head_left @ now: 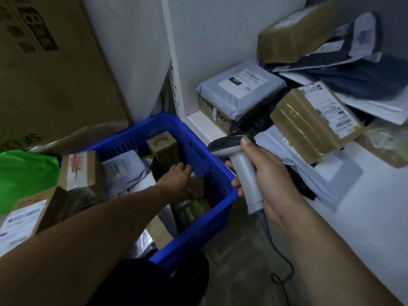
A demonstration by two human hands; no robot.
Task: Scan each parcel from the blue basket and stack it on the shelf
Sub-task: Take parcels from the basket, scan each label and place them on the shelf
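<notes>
The blue basket (212,173) stands on the floor at centre, holding several parcels. A tall brown box (164,149) stands upright near its far wall. My left hand (176,182) reaches down into the basket beside that box, fingers over a small brown parcel (195,186); whether it grips the parcel is hidden. My right hand (265,173) grips the grey handheld scanner (240,164) by its handle, head pointing left over the basket's rim. On the white shelf (364,206) at right lie stacked parcels: a grey mailer (240,89) and a taped brown box (313,122).
A big cardboard carton (48,69) leans at the left wall. Boxes (81,168) and a green bag (24,175) crowd the floor left of the basket. More mailers and boxes (331,45) pile at the shelf's back right. The scanner's cable (280,261) trails down to the floor.
</notes>
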